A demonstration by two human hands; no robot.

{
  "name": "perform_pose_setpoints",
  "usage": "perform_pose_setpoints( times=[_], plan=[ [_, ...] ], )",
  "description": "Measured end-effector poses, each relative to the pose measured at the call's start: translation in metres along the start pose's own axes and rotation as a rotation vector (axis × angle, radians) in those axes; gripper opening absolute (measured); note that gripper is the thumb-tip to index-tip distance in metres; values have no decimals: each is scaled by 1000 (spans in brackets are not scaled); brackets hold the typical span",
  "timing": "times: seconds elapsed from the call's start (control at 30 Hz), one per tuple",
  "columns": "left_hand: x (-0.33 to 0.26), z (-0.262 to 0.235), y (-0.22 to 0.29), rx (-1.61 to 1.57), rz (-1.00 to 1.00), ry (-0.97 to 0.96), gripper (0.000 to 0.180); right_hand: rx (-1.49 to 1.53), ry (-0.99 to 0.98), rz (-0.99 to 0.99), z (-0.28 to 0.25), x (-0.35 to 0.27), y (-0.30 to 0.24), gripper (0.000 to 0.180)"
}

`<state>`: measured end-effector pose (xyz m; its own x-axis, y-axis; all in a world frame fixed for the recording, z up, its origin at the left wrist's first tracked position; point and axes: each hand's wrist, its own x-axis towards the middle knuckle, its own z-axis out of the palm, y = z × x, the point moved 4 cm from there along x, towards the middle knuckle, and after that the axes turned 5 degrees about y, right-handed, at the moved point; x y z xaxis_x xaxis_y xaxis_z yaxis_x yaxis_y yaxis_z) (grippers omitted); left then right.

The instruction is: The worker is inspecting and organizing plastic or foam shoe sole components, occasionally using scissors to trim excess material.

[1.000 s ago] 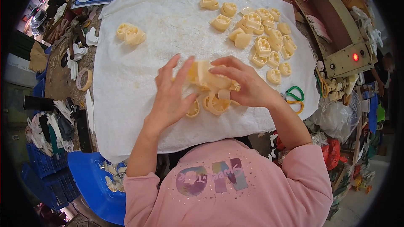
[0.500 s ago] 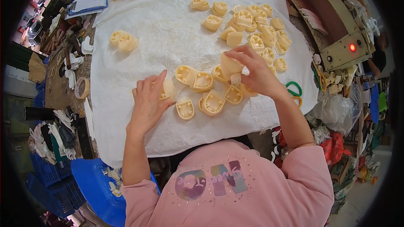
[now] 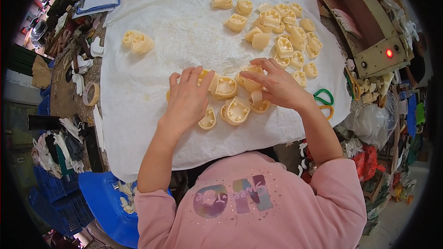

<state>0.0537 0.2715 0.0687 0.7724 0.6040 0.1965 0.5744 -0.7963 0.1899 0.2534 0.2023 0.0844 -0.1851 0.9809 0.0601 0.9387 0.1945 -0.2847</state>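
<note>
Cream plastic parts, hollow and rounded at one end with small pegs inside, lie in a cluster on the white sheet before me. My left hand (image 3: 187, 99) bends over the cluster's left side, its thumb and fingers around a cream plastic part (image 3: 203, 75) mostly hidden beneath them. At the other side my right hand (image 3: 280, 84) grips another cream plastic part (image 3: 249, 84) between thumb and fingers, just above the pieces there. Between the hands sit an upturned part (image 3: 225, 86) and, nearer me, a second one (image 3: 236, 111). A smaller-looking part (image 3: 208, 119) shows beside my left wrist.
More cream parts (image 3: 284, 46) are heaped at the right, with a pair (image 3: 137, 41) at the left and several along the far edge. Green-and-orange-handled scissors (image 3: 324, 101) lie by the right edge. A machine with a red light (image 3: 389, 53) stands beyond; a blue tub (image 3: 104, 207) is low left.
My left hand has moved right over the cluster, away from the leftmost piece. My right hand has lowered its plastic part toward the cluster and shifted slightly left.
</note>
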Motion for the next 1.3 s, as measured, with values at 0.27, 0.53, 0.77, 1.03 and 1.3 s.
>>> perform_pose_setpoints(
  times=[0.27,0.53,0.77,1.03,1.3],
  plan=[
    [25,31,-7,34,42,-71,54,171,27,130,2,-3,7,58],
    [19,8,2,156,-19,-7,53,-211,284,-8,-3,-1,-11,56],
    [22,-10,19,-243,96,162,61,93,113,100,4,2,-1,56],
    [29,13,22,-272,219,88,58,124,178,71,4,5,1,47],
    [16,-10,1,-509,73,161,58,51,104,13,2,2,1,50]
  ],
)
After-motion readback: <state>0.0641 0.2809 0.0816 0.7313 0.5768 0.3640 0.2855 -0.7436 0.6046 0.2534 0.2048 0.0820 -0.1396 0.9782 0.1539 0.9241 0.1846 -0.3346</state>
